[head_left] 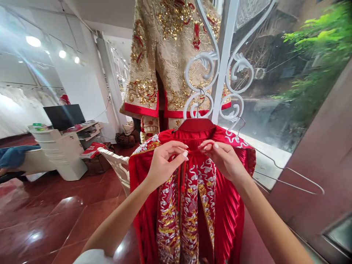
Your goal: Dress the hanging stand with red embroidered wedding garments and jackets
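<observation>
A red embroidered garment with silver and gold patterns hangs in front of me on a dark red hanger. At its neckline my left hand is closed in a pinch, thumb against fingers, on a thin red tie cord. My right hand also pinches the cord, a short way to the right. Between the hands the cord spans the front of the collar, and loose ends dangle over the embroidery. The fingertips hide part of the cord, so I cannot tell whether it is knotted.
Behind hangs a cream jacket with gold beading. White scrolled ironwork holds the hanger hook. A bare wire hanger sticks out at right by the window. A white chair stands close at left; farther off are a desk and a monitor.
</observation>
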Tool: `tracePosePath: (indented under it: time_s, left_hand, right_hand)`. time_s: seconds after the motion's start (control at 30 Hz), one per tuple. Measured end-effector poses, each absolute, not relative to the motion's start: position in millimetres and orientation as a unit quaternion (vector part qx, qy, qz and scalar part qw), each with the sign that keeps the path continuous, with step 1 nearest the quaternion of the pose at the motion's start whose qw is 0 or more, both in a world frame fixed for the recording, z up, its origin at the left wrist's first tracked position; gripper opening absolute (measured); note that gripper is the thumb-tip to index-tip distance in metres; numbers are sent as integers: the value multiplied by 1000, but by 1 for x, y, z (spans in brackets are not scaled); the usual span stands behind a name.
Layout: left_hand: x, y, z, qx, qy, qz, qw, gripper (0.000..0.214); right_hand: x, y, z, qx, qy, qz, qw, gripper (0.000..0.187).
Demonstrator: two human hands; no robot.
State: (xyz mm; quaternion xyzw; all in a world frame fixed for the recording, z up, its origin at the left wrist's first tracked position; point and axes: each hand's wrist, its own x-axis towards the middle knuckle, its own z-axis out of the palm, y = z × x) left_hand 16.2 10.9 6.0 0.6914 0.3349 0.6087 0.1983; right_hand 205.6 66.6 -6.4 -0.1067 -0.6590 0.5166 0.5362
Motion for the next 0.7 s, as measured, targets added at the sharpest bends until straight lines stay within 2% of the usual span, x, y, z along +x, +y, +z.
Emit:
tracePosePath:
  time_s: [0.17,0.33,0.47,0.63,0.7]
  left_hand:
    - [21,15,1,657,382,645,81,9]
    - [23,22,2,659,394,639,35,8]
    - [13,32,8,634,384,671,-25,8]
    - [1,37,4,632,384,673,2,6]
    - [5,34,2,634,370,678,26,8]
  right_hand:
    - [203,63,-7,-167,-630,506,564,27]
    - [208,61,-7,-203,-626,508,556,25]
    - [220,66,-7,-248,-634,459,571,27]
    - [231,74,-15,-281,-661,421,554,24]
    - [224,72,-16,-277,-698,369,548,33]
